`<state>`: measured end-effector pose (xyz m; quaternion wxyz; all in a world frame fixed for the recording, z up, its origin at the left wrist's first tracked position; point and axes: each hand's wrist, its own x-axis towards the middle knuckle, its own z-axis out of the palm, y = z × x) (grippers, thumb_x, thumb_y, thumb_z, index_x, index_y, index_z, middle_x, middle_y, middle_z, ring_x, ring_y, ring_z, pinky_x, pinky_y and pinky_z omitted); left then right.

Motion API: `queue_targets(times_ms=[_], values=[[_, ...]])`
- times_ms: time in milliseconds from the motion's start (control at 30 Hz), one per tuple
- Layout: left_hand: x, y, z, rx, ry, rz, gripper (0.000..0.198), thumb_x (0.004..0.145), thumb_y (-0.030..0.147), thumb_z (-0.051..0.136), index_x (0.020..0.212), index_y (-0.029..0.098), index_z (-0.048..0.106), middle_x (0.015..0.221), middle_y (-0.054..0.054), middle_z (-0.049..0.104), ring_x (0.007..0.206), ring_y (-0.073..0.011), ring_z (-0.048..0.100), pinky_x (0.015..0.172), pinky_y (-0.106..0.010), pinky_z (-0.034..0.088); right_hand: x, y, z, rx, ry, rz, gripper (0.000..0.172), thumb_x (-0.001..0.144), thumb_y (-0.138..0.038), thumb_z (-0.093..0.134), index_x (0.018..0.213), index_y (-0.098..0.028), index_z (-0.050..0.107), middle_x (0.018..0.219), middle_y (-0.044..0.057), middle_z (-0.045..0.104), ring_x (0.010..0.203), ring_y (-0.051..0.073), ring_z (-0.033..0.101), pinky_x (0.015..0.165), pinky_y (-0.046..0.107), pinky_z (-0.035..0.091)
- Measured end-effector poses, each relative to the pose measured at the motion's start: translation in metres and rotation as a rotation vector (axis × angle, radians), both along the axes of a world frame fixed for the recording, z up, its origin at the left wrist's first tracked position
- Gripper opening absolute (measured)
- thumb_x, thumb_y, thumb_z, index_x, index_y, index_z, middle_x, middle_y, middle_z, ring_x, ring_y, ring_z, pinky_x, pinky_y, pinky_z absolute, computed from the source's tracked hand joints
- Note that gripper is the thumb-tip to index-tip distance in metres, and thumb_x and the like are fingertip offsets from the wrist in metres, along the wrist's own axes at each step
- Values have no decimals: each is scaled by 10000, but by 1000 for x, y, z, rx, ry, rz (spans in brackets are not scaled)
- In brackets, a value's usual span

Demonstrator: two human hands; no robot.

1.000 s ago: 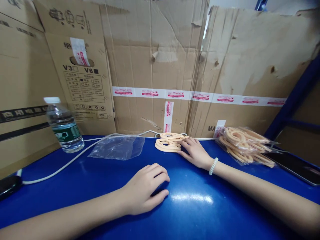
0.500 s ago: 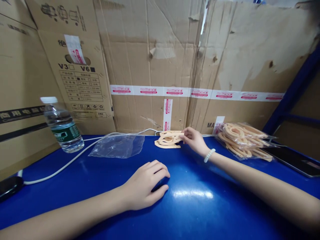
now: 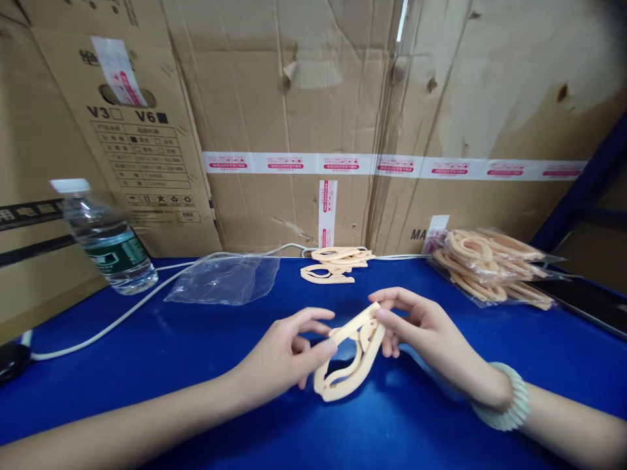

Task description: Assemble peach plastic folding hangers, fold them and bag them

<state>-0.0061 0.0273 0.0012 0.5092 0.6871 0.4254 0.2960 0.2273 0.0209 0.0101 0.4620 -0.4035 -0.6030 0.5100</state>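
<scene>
A beige folding clothes hanger, folded into a loop, is tilted above the blue table in front of me. Its upper end is pinched between the thumb and fingers of my right hand, which wears a pale bracelet on the wrist. At the hanger's left side is my left hand, fingers apart; its thumb overlaps the hanger's edge, and whether it presses there I cannot tell. Farther back lies a small pile of similar beige hangers.
Bagged beige hangers are stacked at the right beside a dark flat device. A clear plastic bag, a white cable and a water bottle stand or lie left. Cardboard walls the back of the blue table.
My right hand has come from the pile toward me with one hanger. My left hand has lifted off the table and opened beside it. The view has shifted slightly.
</scene>
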Motion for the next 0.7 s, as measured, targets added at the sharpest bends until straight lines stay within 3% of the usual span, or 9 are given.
queue_targets(times_ms=[100, 167, 333, 467, 600, 700], values=[[2, -5, -2, 2, 27, -47, 312, 848, 397, 624, 1078, 185, 621, 874, -49, 701, 466, -87, 539, 392, -189, 423, -4, -2, -2, -121, 31, 38, 483, 743, -440, 776, 1092, -167, 585, 745, -9, 654, 544, 115, 650, 526, 238, 549], [1, -6, -4, 1, -20, -26, 292, 865, 404, 613, 1059, 187, 596, 830, -32, 688, 453, -86, 546, 391, -186, 428, -3, -2, -2, -216, 4, 73, 490, 742, -442, 776, 1100, -156, 602, 716, 5, 675, 568, 126, 668, 554, 243, 565], [-3, -5, -6, -13, -141, 23, 259, 886, 405, 607, 989, 202, 483, 807, -11, 677, 445, -83, 565, 423, -194, 449, 9, 1, 1, -268, -105, 162, 352, 710, -450, 792, 804, -135, 667, 664, 44, 701, 606, 146, 679, 594, 253, 572], [-4, -3, -3, 60, -208, 58, 236, 900, 403, 586, 901, 184, 498, 809, -20, 664, 582, -99, 576, 545, -219, 488, 19, 7, 3, -171, -132, 44, 332, 760, -466, 747, 794, -145, 671, 692, 32, 666, 620, 118, 617, 537, 210, 515], [-6, 1, -2, 58, -200, 114, 245, 920, 423, 540, 969, 184, 516, 757, -4, 627, 616, -121, 559, 545, -227, 451, 25, 13, 4, -130, -11, -89, 316, 777, -458, 737, 754, -158, 641, 639, -36, 511, 513, 51, 407, 399, 156, 320], [-7, 0, 0, 51, -152, 85, 278, 929, 458, 512, 917, 181, 538, 722, 8, 582, 631, -135, 557, 586, -250, 445, 23, 13, 3, -176, 130, -87, 299, 745, -418, 779, 795, -168, 623, 660, -40, 525, 551, 58, 464, 431, 150, 363]])
